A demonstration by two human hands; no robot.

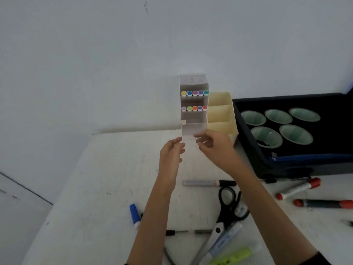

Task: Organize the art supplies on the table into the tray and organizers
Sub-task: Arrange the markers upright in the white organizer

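while both hands are raised over the table [91, 188], nothing is seen in either of them. left hand [172, 155]: fingers relaxed and slightly bent, held just in front of the clear rack [193, 129], released. right hand [215, 148]: fingers loosely curled, tips close to the rack's base; contact with the rack cannot be told.

the clear rack is stood upright at the far edge of the table, against the wall. three tiers are noted. top tier: five markers [194, 93], caps yellow, blue, pink, purple, teal. middle tier: five markers, caps lilac, green, orange, purple, red. lowest tier: one pale cap [183, 122] at the left end.

a cream organizer [219, 115] with three compartments is placed touching the rack's right side. a black case [248, 150] with five round green-lined cups and a blue zip is set to its right.

supplies left loose on the near table: a grey marker with black cap [208, 183], black-handled scissors [229, 203], a blue-capped marker [134, 215] beside the left forearm, two red-capped markers [298, 190] at the right, a green highlighter [231, 257] at the bottom edge, thin pens [189, 232] between the forearms.
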